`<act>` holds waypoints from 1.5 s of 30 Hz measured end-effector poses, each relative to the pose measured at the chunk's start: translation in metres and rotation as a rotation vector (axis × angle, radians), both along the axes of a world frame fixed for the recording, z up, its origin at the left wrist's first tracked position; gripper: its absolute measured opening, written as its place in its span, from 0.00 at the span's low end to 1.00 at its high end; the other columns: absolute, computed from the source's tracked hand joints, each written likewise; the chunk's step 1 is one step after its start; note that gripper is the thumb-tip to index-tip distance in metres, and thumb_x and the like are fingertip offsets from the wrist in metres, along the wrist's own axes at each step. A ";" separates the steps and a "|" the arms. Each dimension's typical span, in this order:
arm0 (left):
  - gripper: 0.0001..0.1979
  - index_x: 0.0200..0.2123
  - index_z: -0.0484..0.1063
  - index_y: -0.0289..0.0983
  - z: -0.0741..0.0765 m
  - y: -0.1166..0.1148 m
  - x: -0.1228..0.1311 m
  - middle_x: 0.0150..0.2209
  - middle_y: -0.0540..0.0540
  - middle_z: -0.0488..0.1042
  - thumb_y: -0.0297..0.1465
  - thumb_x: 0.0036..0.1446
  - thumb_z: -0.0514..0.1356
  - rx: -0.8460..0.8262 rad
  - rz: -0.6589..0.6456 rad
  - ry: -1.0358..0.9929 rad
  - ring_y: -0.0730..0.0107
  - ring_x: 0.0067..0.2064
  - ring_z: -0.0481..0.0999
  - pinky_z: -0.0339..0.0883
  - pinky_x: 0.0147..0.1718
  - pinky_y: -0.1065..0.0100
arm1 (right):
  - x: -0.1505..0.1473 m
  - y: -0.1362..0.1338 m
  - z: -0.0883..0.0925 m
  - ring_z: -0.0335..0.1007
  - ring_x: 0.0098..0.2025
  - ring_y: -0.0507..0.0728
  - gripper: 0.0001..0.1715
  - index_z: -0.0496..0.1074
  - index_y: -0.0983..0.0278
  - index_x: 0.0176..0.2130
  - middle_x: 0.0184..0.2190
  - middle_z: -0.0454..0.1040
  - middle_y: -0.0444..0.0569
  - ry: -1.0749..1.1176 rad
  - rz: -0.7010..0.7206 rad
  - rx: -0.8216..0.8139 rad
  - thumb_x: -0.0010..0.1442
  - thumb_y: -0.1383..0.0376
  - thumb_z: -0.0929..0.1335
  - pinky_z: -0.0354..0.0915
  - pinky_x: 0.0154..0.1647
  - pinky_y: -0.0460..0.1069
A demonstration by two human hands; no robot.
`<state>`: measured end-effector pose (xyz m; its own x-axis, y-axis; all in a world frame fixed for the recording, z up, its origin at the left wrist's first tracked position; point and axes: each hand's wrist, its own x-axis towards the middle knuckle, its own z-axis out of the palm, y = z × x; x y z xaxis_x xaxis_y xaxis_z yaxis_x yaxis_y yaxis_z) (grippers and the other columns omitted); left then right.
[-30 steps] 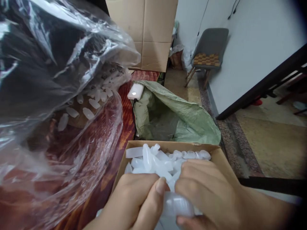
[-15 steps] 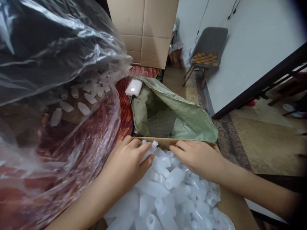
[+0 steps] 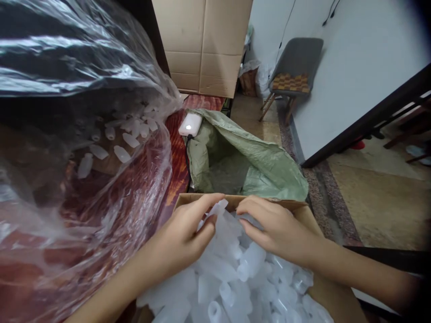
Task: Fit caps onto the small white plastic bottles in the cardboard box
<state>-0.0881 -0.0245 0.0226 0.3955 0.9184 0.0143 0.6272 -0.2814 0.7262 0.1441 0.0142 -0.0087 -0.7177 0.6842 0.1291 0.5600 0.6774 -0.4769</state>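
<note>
A cardboard box [image 3: 305, 211] in front of me is heaped with several small translucent white plastic bottles [image 3: 235, 278]. My left hand [image 3: 183, 235] rests on the heap near the box's far left corner, thumb and fingers pinching the neck end of one bottle [image 3: 218, 210]. My right hand [image 3: 274, 226] lies just to its right, fingers curled together on the bottles at the far edge; what they hold is hidden.
A large clear plastic bag [image 3: 84, 134] with a few bottles inside bulges at the left over a red patterned surface. Beyond the box lie an open green sack [image 3: 256, 161] and a white power bank [image 3: 190, 124]. Tall cartons and a grey chair [image 3: 292, 63] stand farther back.
Both hands went from clasping a bottle close to me to the far edge of the box. The fingers have since drawn together and lifted a bottle's end there.
</note>
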 end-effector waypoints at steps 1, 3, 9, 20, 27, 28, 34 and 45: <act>0.20 0.59 0.61 0.42 0.000 -0.001 -0.001 0.58 0.44 0.70 0.27 0.65 0.48 -0.010 0.000 0.003 0.65 0.57 0.70 0.66 0.55 0.63 | 0.000 0.000 -0.001 0.73 0.42 0.59 0.10 0.69 0.65 0.43 0.39 0.74 0.52 -0.048 0.008 -0.023 0.62 0.72 0.61 0.70 0.42 0.55; 0.20 0.60 0.61 0.42 -0.001 -0.003 -0.002 0.57 0.45 0.71 0.28 0.65 0.48 -0.021 0.005 0.022 0.65 0.57 0.71 0.66 0.55 0.62 | 0.004 0.001 -0.002 0.73 0.45 0.63 0.14 0.70 0.66 0.47 0.43 0.75 0.55 -0.116 0.053 -0.046 0.60 0.72 0.64 0.70 0.44 0.59; 0.20 0.59 0.62 0.41 0.004 -0.009 -0.002 0.55 0.47 0.73 0.28 0.65 0.47 0.032 0.012 0.047 0.67 0.55 0.73 0.68 0.53 0.64 | 0.019 -0.003 -0.006 0.73 0.42 0.66 0.22 0.69 0.68 0.51 0.44 0.73 0.58 -0.386 0.110 -0.134 0.59 0.62 0.69 0.69 0.41 0.61; 0.16 0.51 0.68 0.41 0.014 -0.015 0.002 0.46 0.51 0.78 0.26 0.63 0.48 0.140 0.084 0.014 0.71 0.46 0.78 0.71 0.46 0.71 | 0.024 -0.002 0.007 0.68 0.37 0.54 0.12 0.68 0.63 0.42 0.37 0.71 0.48 0.156 -0.190 -0.624 0.67 0.58 0.61 0.64 0.36 0.48; 0.16 0.52 0.65 0.48 0.012 -0.026 0.003 0.46 0.56 0.78 0.27 0.64 0.49 0.252 0.096 -0.021 0.75 0.43 0.79 0.71 0.39 0.77 | 0.009 -0.007 0.012 0.51 0.16 0.45 0.12 0.62 0.62 0.36 0.25 0.66 0.40 0.823 -0.468 -1.624 0.62 0.55 0.63 0.46 0.16 0.42; 0.16 0.52 0.65 0.48 0.012 -0.027 0.003 0.47 0.56 0.78 0.27 0.64 0.49 0.256 0.094 -0.018 0.75 0.44 0.79 0.71 0.39 0.77 | 0.007 -0.010 0.011 0.53 0.16 0.45 0.13 0.62 0.61 0.38 0.26 0.65 0.40 0.835 -0.479 -1.654 0.62 0.54 0.63 0.47 0.16 0.41; 0.17 0.52 0.64 0.50 0.021 -0.030 0.006 0.47 0.58 0.79 0.26 0.64 0.49 0.221 0.094 -0.006 0.75 0.43 0.80 0.72 0.34 0.80 | -0.001 -0.026 0.018 0.64 0.22 0.45 0.11 0.64 0.61 0.39 0.31 0.69 0.41 0.895 -0.437 -1.676 0.62 0.57 0.67 0.49 0.16 0.39; 0.14 0.49 0.63 0.48 0.026 -0.040 0.013 0.35 0.57 0.78 0.26 0.65 0.46 0.128 0.153 -0.129 0.78 0.28 0.76 0.66 0.25 0.77 | -0.007 -0.028 0.035 0.65 0.33 0.50 0.19 0.69 0.55 0.46 0.36 0.68 0.43 0.503 -0.030 -0.454 0.63 0.47 0.66 0.62 0.30 0.44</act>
<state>-0.0746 -0.0644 0.0489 0.2396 0.9549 0.1756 0.5737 -0.2851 0.7678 0.1374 -0.0135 0.0266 -0.6253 0.7681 0.1377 0.2107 0.3361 -0.9179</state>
